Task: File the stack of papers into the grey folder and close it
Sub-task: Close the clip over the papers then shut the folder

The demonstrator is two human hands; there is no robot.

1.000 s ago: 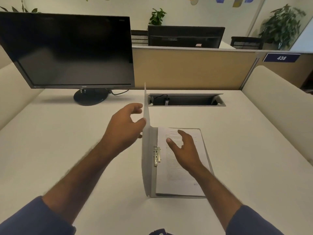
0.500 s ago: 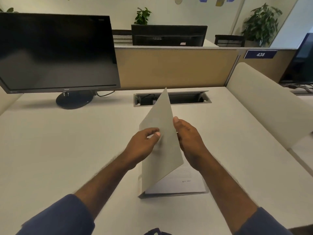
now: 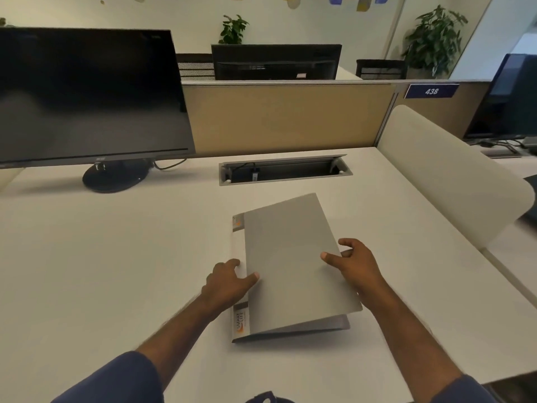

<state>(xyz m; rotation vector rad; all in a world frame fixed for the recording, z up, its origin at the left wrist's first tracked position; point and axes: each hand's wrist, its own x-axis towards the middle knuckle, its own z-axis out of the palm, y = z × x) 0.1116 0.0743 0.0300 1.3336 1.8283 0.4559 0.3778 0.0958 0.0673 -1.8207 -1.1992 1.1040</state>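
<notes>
The grey folder (image 3: pixel 290 257) lies on the white desk in front of me. Its front cover is folded down almost flat, with a narrow gap still showing along the right and near edges. The papers inside are hidden under the cover. My left hand (image 3: pixel 228 282) rests on the spine side, thumb on the cover and fingers on the white label strip. My right hand (image 3: pixel 353 264) holds the cover's right edge, thumb on top and fingers curled under it.
A black monitor (image 3: pixel 87 94) on a round stand sits at the back left. A cable tray slot (image 3: pixel 286 170) is cut into the desk behind the folder. A tan partition (image 3: pixel 284 117) closes the back, a white curved divider (image 3: pixel 453 175) the right.
The cover stood upright a second ago with the papers showing. Both hands have brought it down over the papers until it lies nearly flat. The camera has shifted slightly.
</notes>
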